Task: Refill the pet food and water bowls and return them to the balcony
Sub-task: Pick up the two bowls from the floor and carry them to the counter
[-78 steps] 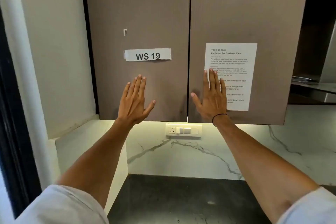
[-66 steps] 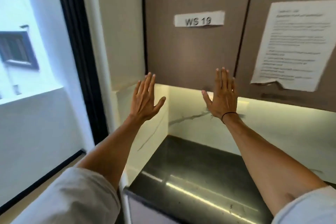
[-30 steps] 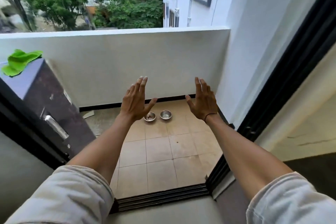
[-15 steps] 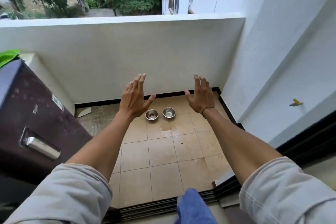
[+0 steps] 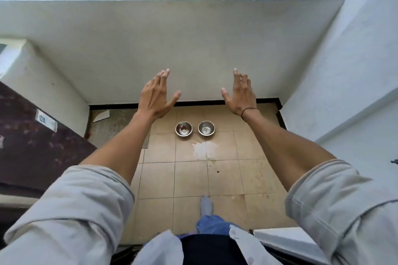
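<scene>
Two small steel bowls stand side by side on the tiled balcony floor near the far wall. The left bowl [image 5: 183, 128] holds a few brown bits of food. The right bowl [image 5: 206, 128] looks nearly empty, with a shine at its bottom. My left hand [image 5: 155, 97] and my right hand [image 5: 240, 94] are raised in front of me with fingers straight, palms turned toward each other, holding nothing. Both hands are well above the bowls and apart from them.
A pale wet patch [image 5: 204, 150] lies on the tiles just in front of the bowls. A dark brown appliance [image 5: 32, 142] fills the left side. The white parapet [image 5: 172, 28] closes the far end, and a white wall [image 5: 344, 71] runs along the right. My foot [image 5: 206, 206] is on the tiles.
I turned from the kitchen cabinets to the balcony and stepped onto its tiles. The bowls are now nearer and between my raised hands. My hands stayed open and empty.
</scene>
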